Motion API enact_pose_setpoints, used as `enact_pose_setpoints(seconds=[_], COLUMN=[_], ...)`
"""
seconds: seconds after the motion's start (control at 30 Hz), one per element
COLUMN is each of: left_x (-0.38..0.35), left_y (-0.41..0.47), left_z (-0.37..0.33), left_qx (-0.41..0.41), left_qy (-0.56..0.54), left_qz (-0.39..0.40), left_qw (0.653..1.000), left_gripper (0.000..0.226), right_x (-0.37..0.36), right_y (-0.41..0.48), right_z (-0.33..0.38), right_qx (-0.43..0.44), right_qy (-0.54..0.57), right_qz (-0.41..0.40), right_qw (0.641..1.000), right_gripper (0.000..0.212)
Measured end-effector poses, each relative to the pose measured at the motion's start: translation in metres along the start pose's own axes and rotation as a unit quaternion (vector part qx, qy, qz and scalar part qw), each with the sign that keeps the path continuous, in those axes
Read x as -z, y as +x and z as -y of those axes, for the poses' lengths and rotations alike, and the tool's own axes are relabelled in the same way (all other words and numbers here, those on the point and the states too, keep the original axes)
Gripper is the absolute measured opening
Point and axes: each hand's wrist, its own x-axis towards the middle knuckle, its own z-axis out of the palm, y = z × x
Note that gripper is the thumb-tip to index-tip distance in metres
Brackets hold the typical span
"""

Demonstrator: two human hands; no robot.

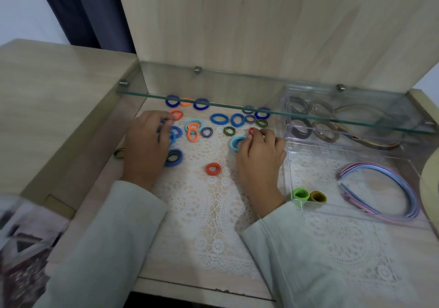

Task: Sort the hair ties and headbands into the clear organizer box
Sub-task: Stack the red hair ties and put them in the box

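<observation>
Several hair ties in blue, orange, light blue and striped green lie scattered on the lace mat [204, 212]. My left hand [146, 146] lies over blue ties at the left, its fingertips beside an orange tie [177, 114]. My right hand [259, 158] pinches a small orange tie [251, 130] next to a light blue tie [236, 142]. Another orange tie [213, 169] lies between my hands. The clear organizer box [294, 155] stands at the right, holding pastel headbands [389, 188], green and brown tie rolls [308, 196], and dark ties and headbands at the back.
A glass shelf [237, 105] runs across above the far ties and the box's back part. Wooden walls close in the left side and the back. A pale round object [430, 184] sits at the right edge.
</observation>
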Motion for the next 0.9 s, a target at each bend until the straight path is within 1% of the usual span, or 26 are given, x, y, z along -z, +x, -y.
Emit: enact_pose_setpoints(seconds=[0.17, 0.23, 0.33, 0.47, 0.57, 0.9], left_x=[0.002, 0.001, 0.003, 0.005, 0.006, 0.005], left_y=[-0.025, -0.031, -0.036, -0.047, -0.053, -0.055], left_z=[-0.023, -0.026, -0.030, -0.037, -0.040, -0.038], left_qx=[-0.095, -0.114, -0.113, -0.124, -0.125, -0.133], left_qy=[0.035, 0.047, 0.037, 0.016, 0.033, 0.034], left_qz=[0.053, 0.069, 0.080, 0.107, 0.130, 0.142], left_qw=[0.993, 0.990, 0.990, 0.986, 0.983, 0.980], left_gripper=[0.007, 0.006, 0.007, 0.009, 0.011, 0.015], right_x=[0.006, 0.008, 0.014, 0.021, 0.025, 0.023], right_y=[-0.002, -0.005, -0.011, -0.019, -0.023, -0.025], right_z=[0.004, 0.006, 0.007, 0.004, 0.000, -0.004], right_qx=[0.022, 0.045, 0.069, 0.073, 0.077, 0.077], right_qy=[0.000, 0.006, 0.006, 0.015, 0.029, 0.054], right_qz=[0.006, 0.002, -0.011, -0.012, -0.012, 0.005], right_qw=[1.000, 0.999, 0.998, 0.997, 0.997, 0.996], right_gripper=[0.042, 0.045, 0.042, 0.040, 0.039, 0.037])
